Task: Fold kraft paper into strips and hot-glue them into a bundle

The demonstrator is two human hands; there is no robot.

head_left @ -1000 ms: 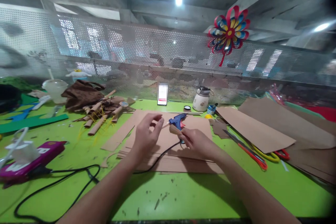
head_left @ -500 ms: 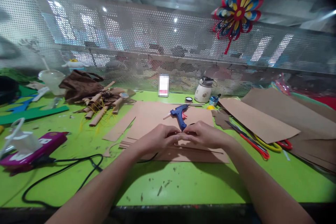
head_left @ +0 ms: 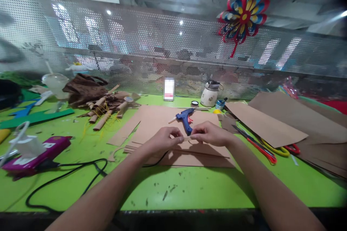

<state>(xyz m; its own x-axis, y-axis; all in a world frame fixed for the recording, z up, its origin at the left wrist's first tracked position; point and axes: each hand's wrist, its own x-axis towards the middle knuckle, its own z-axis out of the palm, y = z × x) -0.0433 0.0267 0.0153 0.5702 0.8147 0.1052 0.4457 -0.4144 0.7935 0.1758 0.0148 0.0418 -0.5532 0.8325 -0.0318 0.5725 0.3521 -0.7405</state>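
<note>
Between my two hands is a small strip of brown paper (head_left: 187, 138), pinched at both ends. My left hand (head_left: 166, 140) grips its left end between thumb and fingers. My right hand (head_left: 210, 133) grips the right end the same way. Both hover just above a pile of tan paper sheets (head_left: 159, 117). A blue glue gun (head_left: 185, 120) with a red trigger lies on the sheets right behind my fingers, its nozzle toward the left. Narrow brown strips (head_left: 131, 148) lie by my left wrist.
Scissors with red handles (head_left: 261, 151) and large brown sheets (head_left: 271, 126) lie at right. Rolled paper tubes (head_left: 101, 119) are heaped at left, near a purple power strip (head_left: 40, 155) and black cable (head_left: 78, 163). A white bottle (head_left: 209, 94) stands behind.
My hands have drawn slightly apart, so the strip between them now shows as a short flat piece. The glue gun has stayed where it was.
</note>
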